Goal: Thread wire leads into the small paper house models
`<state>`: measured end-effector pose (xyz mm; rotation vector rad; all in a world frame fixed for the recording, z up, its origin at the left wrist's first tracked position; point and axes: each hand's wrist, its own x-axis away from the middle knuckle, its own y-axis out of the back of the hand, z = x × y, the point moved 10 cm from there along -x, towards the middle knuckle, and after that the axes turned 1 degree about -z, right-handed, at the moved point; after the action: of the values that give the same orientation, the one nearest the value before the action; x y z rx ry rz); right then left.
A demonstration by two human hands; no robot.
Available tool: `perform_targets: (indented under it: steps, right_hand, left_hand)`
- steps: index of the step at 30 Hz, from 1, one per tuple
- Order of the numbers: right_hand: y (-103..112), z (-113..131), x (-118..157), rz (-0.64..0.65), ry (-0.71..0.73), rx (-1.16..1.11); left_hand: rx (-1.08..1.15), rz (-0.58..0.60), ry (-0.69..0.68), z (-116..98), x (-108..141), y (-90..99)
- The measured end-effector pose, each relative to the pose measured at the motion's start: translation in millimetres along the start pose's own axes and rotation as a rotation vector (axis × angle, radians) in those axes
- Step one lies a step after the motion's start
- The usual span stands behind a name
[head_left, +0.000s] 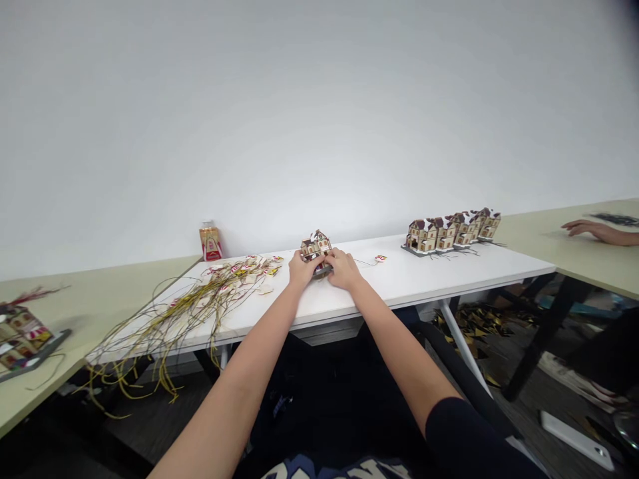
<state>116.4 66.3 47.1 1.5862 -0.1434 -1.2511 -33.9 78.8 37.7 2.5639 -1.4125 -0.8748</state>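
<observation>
A small model house [315, 246] with cream walls and a dark roof stands upright at the middle of the white table. My left hand [302, 267] wraps round its left side, and my right hand [342, 267] closes on its right side. Both thumbs meet low on its front, which they partly cover. To the right of my right hand, a thin wire runs to a small red, white and yellow piece [381, 258]. Left of my hands lies a loose bundle of wires [200, 299] with several similar small pieces at their ends.
Several matching model houses [452, 233] stand in a row at right. A bottle with an orange-red label [210, 243] stands by the wall. Another house [24, 336] sits on the left table. Another person's hand [589, 229] rests over the right table. Wires overhang the white table's front edge.
</observation>
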Motion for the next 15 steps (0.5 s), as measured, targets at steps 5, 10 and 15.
perform_targets:
  steps: [5,10,15]
  right_hand:
    - [-2.5,-2.1,-2.1,0.026,-0.021,0.045]
    - [-1.8,-1.7,-3.3,0.026,-0.019,0.032]
    - [-4.0,-2.1,-3.5,0.03,-0.009,0.027]
  left_hand:
    - [-0.002,0.003,-0.005,-0.5,-0.8,-0.8]
    - [0.0,0.004,-0.003,2.4,-2.6,-2.0]
    - [-0.007,0.005,0.013,4.4,-2.9,-1.8]
